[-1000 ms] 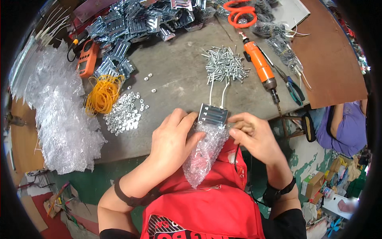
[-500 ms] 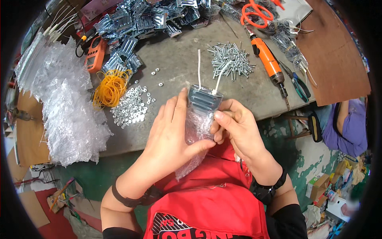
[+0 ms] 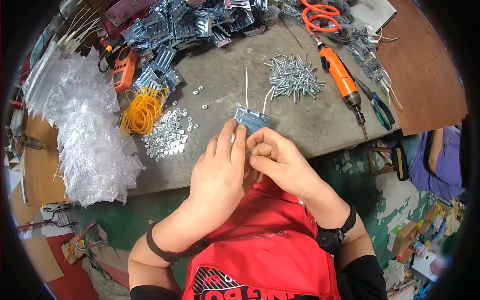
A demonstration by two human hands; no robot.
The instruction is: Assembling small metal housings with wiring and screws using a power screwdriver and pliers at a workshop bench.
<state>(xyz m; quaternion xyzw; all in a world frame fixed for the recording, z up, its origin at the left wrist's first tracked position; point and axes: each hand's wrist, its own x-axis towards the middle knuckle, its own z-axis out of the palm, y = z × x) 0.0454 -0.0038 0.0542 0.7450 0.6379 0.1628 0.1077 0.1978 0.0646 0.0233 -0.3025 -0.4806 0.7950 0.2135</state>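
Nearest is the red apron [image 3: 265,260], with both forearms coming up on either side of it. The left hand [image 3: 217,167] lays its fingertips against the lower left of a ribbed metal plate [image 3: 254,119]; its thumb is hidden, so how it grips cannot be told. The right hand [image 3: 280,162] has thumb and fingers drawn into a narrow pinch just below the plate, but whatever is between them is too covered to make out. The plate sits at the fingertips, two white wires [image 3: 246,90] pointing away from the body. Left of the hands lie bubble wrap [image 3: 95,155], small metal nuts [image 3: 167,132] and yellow rubber bands [image 3: 142,112]. Farther out are pliers [image 3: 384,114], an orange power driver [image 3: 342,77] and heaped screws [image 3: 295,77]; farthest, piled metal brackets [image 3: 185,30].
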